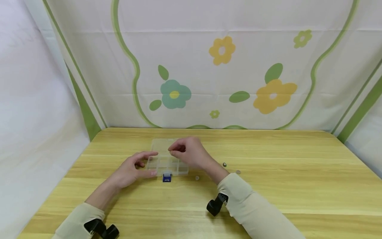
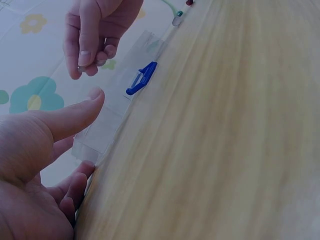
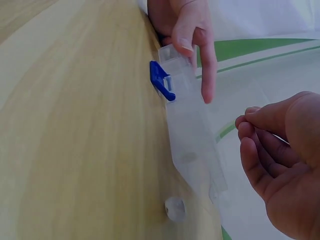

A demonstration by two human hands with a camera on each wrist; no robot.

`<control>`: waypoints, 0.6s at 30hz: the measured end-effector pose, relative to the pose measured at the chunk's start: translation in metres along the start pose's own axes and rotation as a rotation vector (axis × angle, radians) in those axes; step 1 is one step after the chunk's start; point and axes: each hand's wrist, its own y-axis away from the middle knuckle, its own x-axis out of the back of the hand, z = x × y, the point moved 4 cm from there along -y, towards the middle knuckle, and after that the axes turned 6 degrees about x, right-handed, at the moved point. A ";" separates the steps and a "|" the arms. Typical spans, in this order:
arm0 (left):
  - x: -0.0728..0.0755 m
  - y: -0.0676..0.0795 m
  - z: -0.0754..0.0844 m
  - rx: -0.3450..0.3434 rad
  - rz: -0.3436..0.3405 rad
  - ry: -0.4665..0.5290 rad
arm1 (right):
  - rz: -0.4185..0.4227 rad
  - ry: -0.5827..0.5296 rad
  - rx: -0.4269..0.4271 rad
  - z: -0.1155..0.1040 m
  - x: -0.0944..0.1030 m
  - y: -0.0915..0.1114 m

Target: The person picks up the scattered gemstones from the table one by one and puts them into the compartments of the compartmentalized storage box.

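A clear plastic compartment box with a blue latch lies on the table, its lid opened to the back. My left hand is at the box's left end, thumb by the front corner and index finger stretched near the hinge side. Above the box's right part, my right hand pinches a small stone between thumb and fingertips; most of it is hidden. A whitish stone sits just right of the box. Through the clear wall a greyish oval shows faintly.
Further right on the wooden table lie a dark green stone and a pale stone, near my right forearm. A printed cloth hangs behind the table's back edge. Black cameras sit on both wrists.
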 end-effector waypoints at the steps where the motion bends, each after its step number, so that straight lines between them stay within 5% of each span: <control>1: 0.000 0.000 0.000 0.003 0.001 -0.001 | -0.005 0.004 0.003 0.000 -0.002 -0.001; 18: 0.001 0.002 0.000 0.015 -0.002 0.005 | -0.044 0.090 -0.005 -0.003 -0.029 -0.015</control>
